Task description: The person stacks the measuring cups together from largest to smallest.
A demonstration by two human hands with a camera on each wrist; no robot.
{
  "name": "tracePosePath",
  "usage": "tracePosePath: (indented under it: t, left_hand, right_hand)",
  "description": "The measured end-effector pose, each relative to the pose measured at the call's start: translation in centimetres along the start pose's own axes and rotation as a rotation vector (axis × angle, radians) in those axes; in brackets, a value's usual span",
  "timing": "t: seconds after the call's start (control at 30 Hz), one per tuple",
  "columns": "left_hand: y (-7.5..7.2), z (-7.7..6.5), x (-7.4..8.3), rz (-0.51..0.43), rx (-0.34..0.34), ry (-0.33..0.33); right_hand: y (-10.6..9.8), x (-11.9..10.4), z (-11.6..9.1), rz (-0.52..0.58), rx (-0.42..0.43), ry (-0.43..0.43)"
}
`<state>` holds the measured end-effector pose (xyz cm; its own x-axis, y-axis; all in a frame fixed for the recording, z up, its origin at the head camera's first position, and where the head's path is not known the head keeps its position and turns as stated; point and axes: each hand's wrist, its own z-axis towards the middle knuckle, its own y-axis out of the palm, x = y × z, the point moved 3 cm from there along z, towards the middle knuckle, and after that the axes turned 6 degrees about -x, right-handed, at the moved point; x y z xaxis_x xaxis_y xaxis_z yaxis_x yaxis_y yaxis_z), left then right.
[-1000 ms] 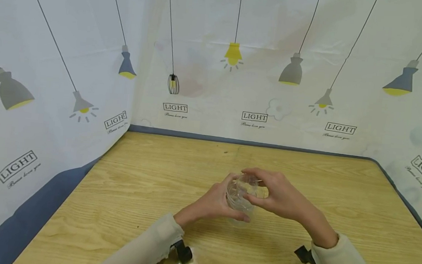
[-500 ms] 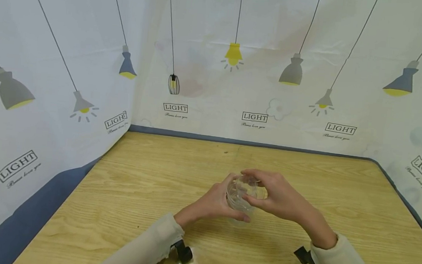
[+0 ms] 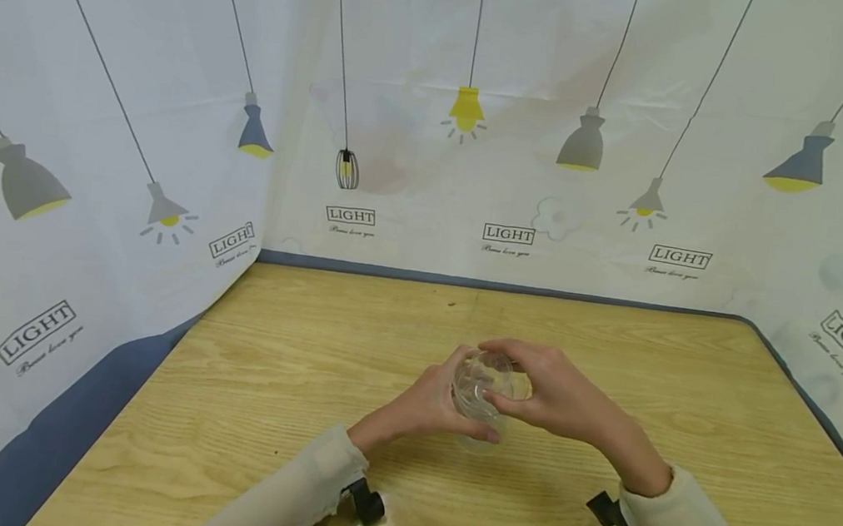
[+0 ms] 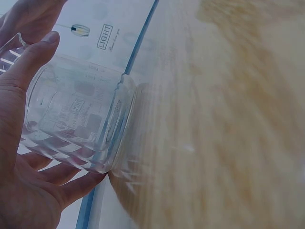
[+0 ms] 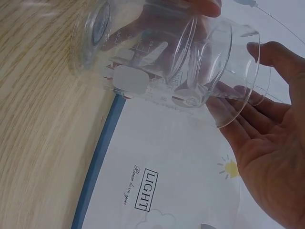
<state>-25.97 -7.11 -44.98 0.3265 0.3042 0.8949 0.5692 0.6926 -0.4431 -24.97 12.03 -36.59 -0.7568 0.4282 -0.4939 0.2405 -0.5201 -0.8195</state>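
Observation:
A large clear glass beaker (image 5: 131, 78) with printed graduations stands upright on the wooden table. My left hand (image 3: 424, 401) grips its side, thumb on the near side and fingers around the far side, as the left wrist view also shows. A smaller clear beaker (image 5: 238, 71) with a pouring lip is partly inside the large one, its rim projecting above. My right hand (image 3: 568, 393) holds this smaller beaker near the rim between thumb and fingers. In the left wrist view, the left thumb and palm cover part of the large beaker's upper end.
The wooden table (image 3: 294, 344) extends around both hands. A white curtain (image 3: 417, 146) printed with lamps and the word LIGHT closes off the back and sides, with a blue border along the table's edge. Black wrist mounts (image 3: 368, 505) sit at the sleeves.
The smaller beaker has shifted slightly left, more over the middle of the large one, and the right hand has moved slightly with it. The left hand stays in place.

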Motion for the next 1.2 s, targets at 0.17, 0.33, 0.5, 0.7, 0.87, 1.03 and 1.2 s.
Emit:
tracePosePath:
  t: [0.17, 0.33, 0.5, 0.7, 0.87, 1.03, 1.2]
  left_hand:
    - [0.02, 0.01, 0.01, -0.006, -0.009, 0.005]
    - [0.07, 0.02, -0.02, -0.012, -0.007, 0.006]
    - [0.12, 0.05, -0.02, -0.007, -0.002, 0.007]
    - [0.07, 0.04, 0.13, -0.003, -0.009, 0.009]
    - [0.04, 0.01, 0.26, -0.014, -0.011, 0.013]
    - [0.05, -0.04, 0.18, -0.029, -0.009, 0.009]
    - [0.07, 0.02, 0.01, -0.033, -0.010, 0.012]
  right_hand:
    - [0.08, -0.12, 0.04, -0.006, -0.006, 0.014]
    - [0.19, -0.21, 0.08, 0.002, -0.008, 0.014]
    - [0.26, -0.23, 0.11, 0.000, 0.003, 0.006]
    - [0.21, -0.27, 0.14, -0.004, 0.010, 0.002]
    - [0.21, -0.33, 0.12, -0.030, 0.012, -0.001]
    - [0.37, -0.34, 0.07, -0.051, 0.001, 0.002]
    - [0.52, -0.32, 0.05, -0.044, -0.009, 0.006]
